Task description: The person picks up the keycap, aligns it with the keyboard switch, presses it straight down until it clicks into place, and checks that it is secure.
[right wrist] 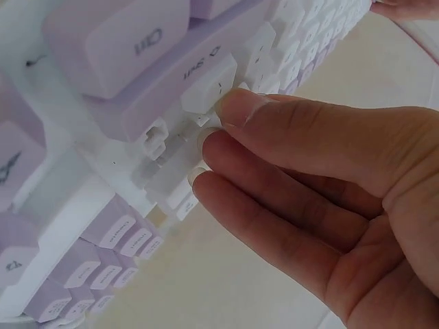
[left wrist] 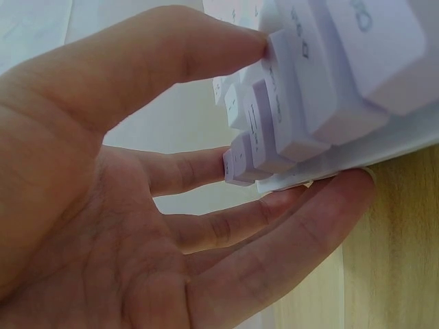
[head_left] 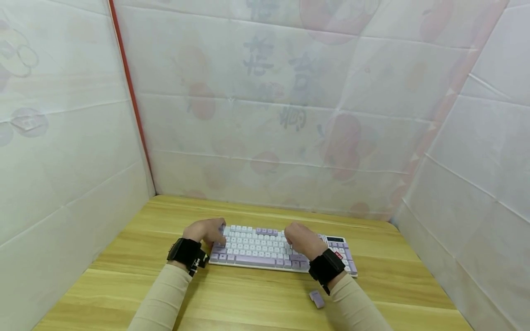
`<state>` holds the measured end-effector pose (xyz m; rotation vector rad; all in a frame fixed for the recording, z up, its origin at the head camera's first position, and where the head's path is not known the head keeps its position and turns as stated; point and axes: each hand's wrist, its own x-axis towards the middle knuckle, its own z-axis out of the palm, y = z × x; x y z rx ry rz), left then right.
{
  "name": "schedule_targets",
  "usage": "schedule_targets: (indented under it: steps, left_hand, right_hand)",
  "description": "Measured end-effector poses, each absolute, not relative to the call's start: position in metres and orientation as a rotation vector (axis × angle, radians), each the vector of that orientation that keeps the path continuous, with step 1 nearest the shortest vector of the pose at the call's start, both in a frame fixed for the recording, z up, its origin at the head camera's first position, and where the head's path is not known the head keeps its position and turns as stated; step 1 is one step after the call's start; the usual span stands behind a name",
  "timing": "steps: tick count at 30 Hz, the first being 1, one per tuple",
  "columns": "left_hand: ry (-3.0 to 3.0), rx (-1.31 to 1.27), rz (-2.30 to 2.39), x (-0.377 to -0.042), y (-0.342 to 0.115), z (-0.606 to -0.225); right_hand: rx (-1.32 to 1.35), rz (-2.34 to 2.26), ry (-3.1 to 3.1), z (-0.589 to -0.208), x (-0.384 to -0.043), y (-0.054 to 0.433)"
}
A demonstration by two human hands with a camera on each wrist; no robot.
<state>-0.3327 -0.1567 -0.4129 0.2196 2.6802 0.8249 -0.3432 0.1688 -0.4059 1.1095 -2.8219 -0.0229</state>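
A keyboard (head_left: 252, 248) with white and lavender keycaps lies on the wooden table. At its left end is my left hand (head_left: 207, 232); in the left wrist view the thumb presses on the keycaps and the other fingers rest along the side edge, gripping the board. My right hand (head_left: 304, 239) reaches over the right part of the main keys. Up close, its thumb tip meets a white keycap (right wrist: 210, 86), two fingertips close below. I cannot tell whether they pinch it. Beside them a bare switch (right wrist: 155, 139) shows without a cap, next to a lavender Shift key (right wrist: 123, 113).
Loose lavender keycaps (head_left: 316, 299) lie on the table (head_left: 248, 299) in front of the keyboard, near my right forearm. A small dark display (head_left: 335, 239) sits at the keyboard's upper right. Pale printed sheets (head_left: 265, 138) enclose the table behind and at both sides.
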Motion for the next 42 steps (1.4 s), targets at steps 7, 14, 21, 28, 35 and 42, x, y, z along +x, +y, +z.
schedule_targets:
  steps: [7, 14, 21, 28, 35, 42]
  left_hand:
    - [2.663, 0.206, 0.853, -0.335, -0.156, -0.414]
    - [2.665, 0.212, 0.841, -0.335, -0.155, -0.414]
    - [2.668, 0.221, 0.850, -0.334, -0.155, -0.414]
    - [2.658, 0.228, 0.864, -0.334, -0.154, -0.414]
    - [2.664, 0.225, 0.868, -0.332, -0.155, -0.411]
    - [2.656, 0.225, 0.859, -0.334, -0.154, -0.412]
  right_hand:
    - [1.119, -0.064, -2.800, -0.404, -0.343, 0.170]
    - [1.167, 0.015, -2.788, -0.401, -0.343, 0.173]
    - [1.059, -0.007, -2.864, -0.404, -0.348, 0.173]
    - [1.076, 0.018, -2.917, -0.399, -0.349, 0.172]
    - [1.112, 0.004, -2.901, -0.396, -0.348, 0.171]
    - [1.115, -0.002, -2.920, -0.396, -0.350, 0.172]
